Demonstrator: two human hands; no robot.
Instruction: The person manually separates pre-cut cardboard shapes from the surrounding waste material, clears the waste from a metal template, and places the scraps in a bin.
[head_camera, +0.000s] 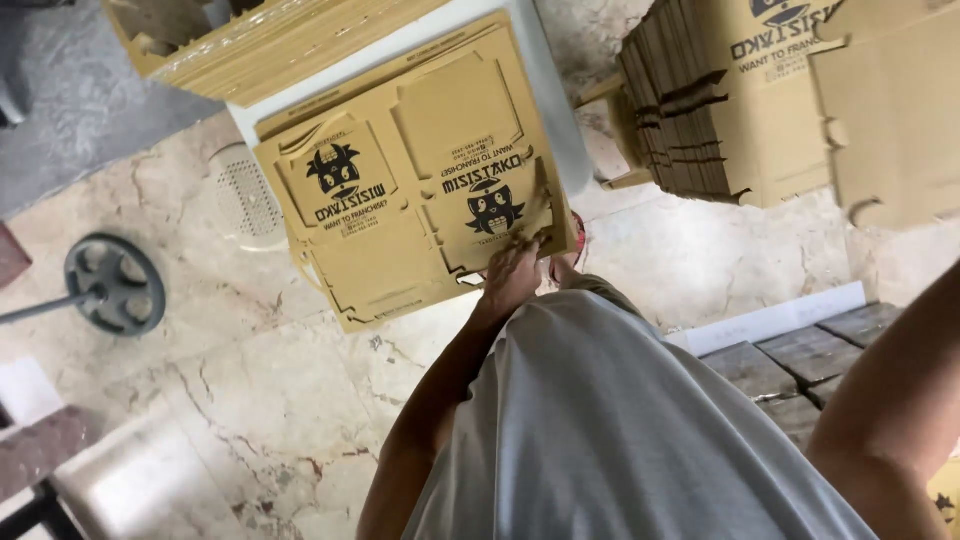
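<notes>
Item 1, the marble-patterned floor (250, 400), pale with brown veins, fills most of my view from the head camera. Item 2, the white table (560, 110), runs from top centre toward the person and carries the work. Item 3, the stack of folded cardboard (720, 110) at upper right, brown, with edges layered and a black printed emblem on its face. Item 4, a second pile of cardboard sheets (270, 40) at the top left, lying on the far end of the table. Item 5, the flat die-cut box blank (400, 190), brown with 2 black emblems, lies on the table's near end and overhangs its edge toward the floor. Item 6, the wooden pallet (800, 360) of grey slats, at lower right beside the person's grey shirt. Item 7, the round fan base (115, 283), dark grey, on the floor at left, well apart from the table. Item 8, the left hand (515, 270), fingers spread partly open and pressed onto the near corner of the box blank, touching it without closing round it. Item 9, the right forearm (890, 400) crosses the lower right corner; its hand lies outside my view.
</notes>
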